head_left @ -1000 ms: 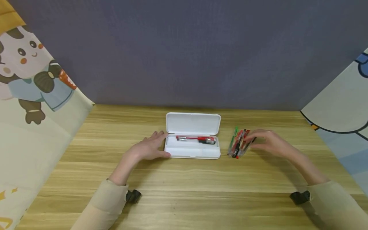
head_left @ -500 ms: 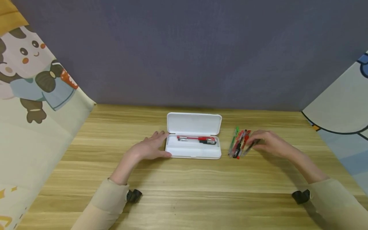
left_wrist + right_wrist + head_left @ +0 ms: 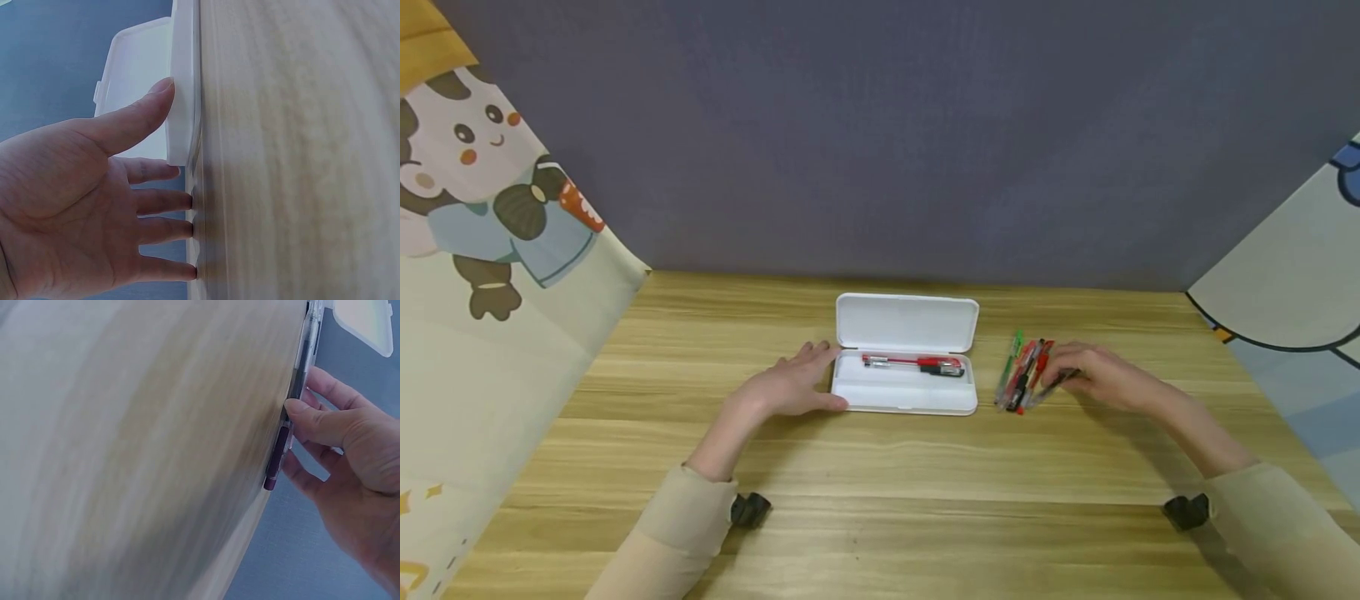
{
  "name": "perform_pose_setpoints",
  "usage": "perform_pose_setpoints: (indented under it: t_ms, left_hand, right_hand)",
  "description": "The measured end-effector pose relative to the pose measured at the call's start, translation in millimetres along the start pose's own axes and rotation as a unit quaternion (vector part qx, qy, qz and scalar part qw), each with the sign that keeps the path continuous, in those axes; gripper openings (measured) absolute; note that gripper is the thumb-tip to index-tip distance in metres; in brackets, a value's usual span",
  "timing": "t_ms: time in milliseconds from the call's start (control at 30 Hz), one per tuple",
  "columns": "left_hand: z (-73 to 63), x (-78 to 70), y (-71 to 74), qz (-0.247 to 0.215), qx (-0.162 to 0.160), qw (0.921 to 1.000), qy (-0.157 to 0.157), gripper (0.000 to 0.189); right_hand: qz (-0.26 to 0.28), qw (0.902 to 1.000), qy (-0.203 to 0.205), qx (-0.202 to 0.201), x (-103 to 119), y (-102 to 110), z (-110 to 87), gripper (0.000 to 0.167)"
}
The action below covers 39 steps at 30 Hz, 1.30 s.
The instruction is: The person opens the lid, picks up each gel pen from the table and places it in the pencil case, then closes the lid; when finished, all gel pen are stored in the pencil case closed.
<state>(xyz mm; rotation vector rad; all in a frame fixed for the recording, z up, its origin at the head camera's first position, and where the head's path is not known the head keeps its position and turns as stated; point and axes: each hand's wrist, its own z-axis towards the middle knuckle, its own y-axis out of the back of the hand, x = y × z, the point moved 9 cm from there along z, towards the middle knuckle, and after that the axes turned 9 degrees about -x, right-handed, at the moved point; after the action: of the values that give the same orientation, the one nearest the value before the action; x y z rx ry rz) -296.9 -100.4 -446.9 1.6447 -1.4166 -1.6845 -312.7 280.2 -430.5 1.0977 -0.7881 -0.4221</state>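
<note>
A white pencil case (image 3: 880, 398) lies on the table with its lid (image 3: 907, 323) up. A red gel pen (image 3: 904, 360) and a black-capped gel pen (image 3: 942, 371) lie along its back groove. My left hand (image 3: 796, 383) rests at the case's left end, fingers spread and fairly straight; in the left wrist view the thumb (image 3: 147, 112) touches the case's side. To the right of the case, several red, black and green pens (image 3: 1021, 375) form a loose pile. My right hand (image 3: 1093, 375) pinches a dark-capped clear pen (image 3: 281, 447) at the pile's right side, thumb against its barrel.
The wood table (image 3: 880, 500) meets a dark grey-blue panel (image 3: 910, 142) at the back. Cartoon-printed panels (image 3: 512, 208) stand at both sides. A black wrist camera (image 3: 749, 510) sits at each sleeve cuff.
My right hand has drawn slightly right with the dark-capped pen, turning it a little away from the pile. The left hand and the case stay in place.
</note>
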Motion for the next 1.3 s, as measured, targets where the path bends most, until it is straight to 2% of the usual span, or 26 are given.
perform_pose_setpoints:
  t_ms: [333, 633, 833, 1100, 1300]
  left_hand:
    - [0.4, -0.1, -0.4, 0.001, 0.0, 1.0, 0.001, 0.091]
    - [1.7, 0.4, -0.9, 0.007, 0.002, 1.0, 0.001, 0.091]
    - [0.9, 0.9, -0.8, 0.009, 0.003, 1.0, 0.003, 0.09]
    - [1.0, 1.0, -1.5, 0.006, 0.006, 1.0, 0.003, 0.092]
    - [1.0, 1.5, -1.9, 0.004, 0.005, 1.0, 0.003, 0.092]
  right_hand:
    - [0.013, 0.9994, 0.029, -0.017, 3.8, 0.8, -2.8, 0.038]
    - [-0.002, 0.9986, 0.013, -0.051, 5.6, 6.5, -2.1, 0.042]
    - [0.008, 0.9973, 0.01, -0.072, 23.4, 9.9, 14.2, 0.042]
    - [0.017, 0.9927, 0.044, -0.111, 60.9, 7.0, 46.4, 0.037]
    - [0.028, 0.9924, 0.043, -0.111, 84.3, -4.4, 71.5, 0.036]
